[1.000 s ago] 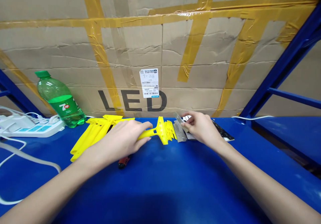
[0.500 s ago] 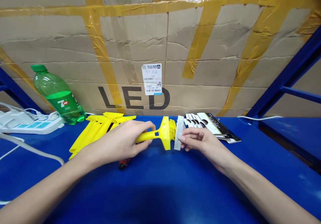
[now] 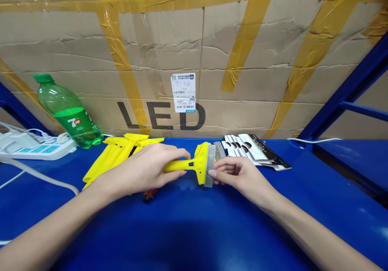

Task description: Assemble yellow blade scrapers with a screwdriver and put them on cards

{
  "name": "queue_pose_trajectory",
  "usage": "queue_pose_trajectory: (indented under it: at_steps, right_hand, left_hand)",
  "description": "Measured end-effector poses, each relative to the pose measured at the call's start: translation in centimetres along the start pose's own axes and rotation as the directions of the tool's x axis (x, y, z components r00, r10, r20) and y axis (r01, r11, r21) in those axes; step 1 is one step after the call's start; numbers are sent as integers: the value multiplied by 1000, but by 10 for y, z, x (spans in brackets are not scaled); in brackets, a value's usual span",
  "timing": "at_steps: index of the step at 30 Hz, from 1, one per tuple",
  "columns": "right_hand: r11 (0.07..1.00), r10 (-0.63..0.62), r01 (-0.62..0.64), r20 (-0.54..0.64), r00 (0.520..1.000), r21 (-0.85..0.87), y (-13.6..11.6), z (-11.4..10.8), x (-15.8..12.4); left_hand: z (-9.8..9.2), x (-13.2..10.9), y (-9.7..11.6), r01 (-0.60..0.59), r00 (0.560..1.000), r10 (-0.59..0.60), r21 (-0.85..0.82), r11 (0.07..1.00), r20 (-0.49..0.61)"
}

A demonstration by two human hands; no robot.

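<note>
Left hand [image 3: 142, 170] firmly grasps yellow plastic scraper [image 3: 180, 166] by its handle; right hand [image 3: 241, 177] pinches steel blade [image 3: 209, 166] right at the scraper's head.

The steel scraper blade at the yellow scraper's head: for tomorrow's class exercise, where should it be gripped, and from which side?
Probably pinch the steel scraper blade across its flat faces at its near end, coming from the right, where the right hand is. It is a thin, narrow strip, and the head of the yellow plastic scraper blocks its left side.
</note>
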State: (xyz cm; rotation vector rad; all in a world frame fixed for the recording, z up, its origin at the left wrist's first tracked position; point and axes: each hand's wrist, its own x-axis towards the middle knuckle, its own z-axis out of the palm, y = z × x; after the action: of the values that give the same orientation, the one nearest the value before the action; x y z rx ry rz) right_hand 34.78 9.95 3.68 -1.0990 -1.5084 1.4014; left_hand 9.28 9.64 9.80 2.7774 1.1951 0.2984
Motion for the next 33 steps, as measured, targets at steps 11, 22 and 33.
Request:
queue_pose_trajectory:
  at_steps: [11, 22, 33]
  right_hand:
    - [999, -31, 30, -35, 999, -36, -1, 0, -2]
    - [999, -44, 43, -69, 997, -18, -7, -2, -3]
    - [993, -106, 108, -32, 994, 45, -1, 1, -4]
  left_hand:
    - [-1, 0, 3, 19, 1000, -19, -8, 1000, 21]
    - [0, 1, 3, 37, 999, -38, 48, 998, 22]
    - [2, 2, 6, 23, 1000, -23, 30, 999, -7]
